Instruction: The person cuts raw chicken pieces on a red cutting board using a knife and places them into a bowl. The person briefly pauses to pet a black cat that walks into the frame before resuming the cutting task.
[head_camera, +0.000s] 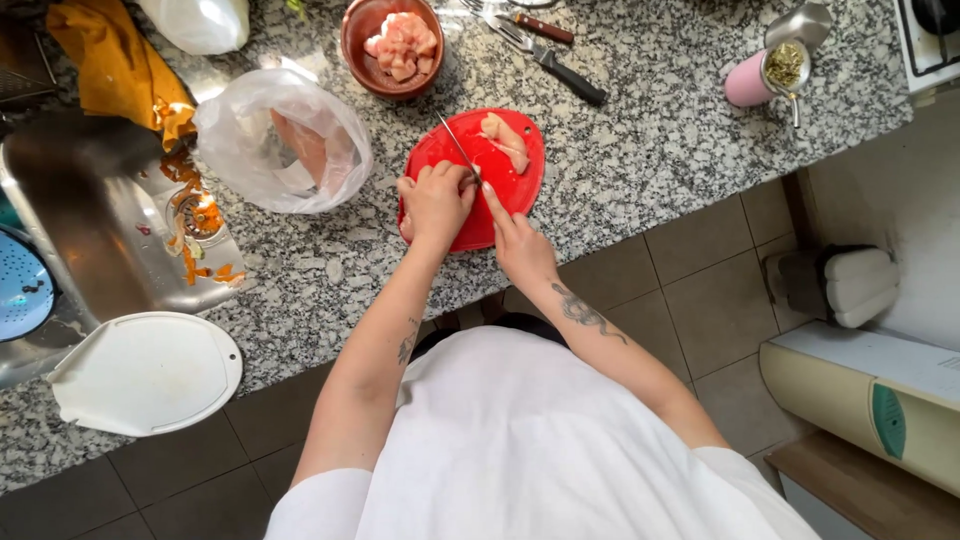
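Showing the left hand (434, 200) pressed closed on meat at the near left of a red cutting board (520, 185) on the table (640, 150), right hand (520, 245) gripping a knife (458, 145), chicken piece (506, 138) far right.

You work in soft, even daylight; the speckled grey granite counter (650, 150) is brightly lit and nothing looks dim; shadows beneath your forearms fall short and faint on the stone; the stainless steel sink (90, 220) catches a pale sheen, and the crumpled clear plastic bag (285, 140) shows white glare along its folds; your white shirt (540, 440) is close to blown out, with little fold detail; the wide lens bends the counter edge and stretches the corners; fine detail is slightly soft throughout, and the thin knife blade (457, 143) shows only as a faint line.
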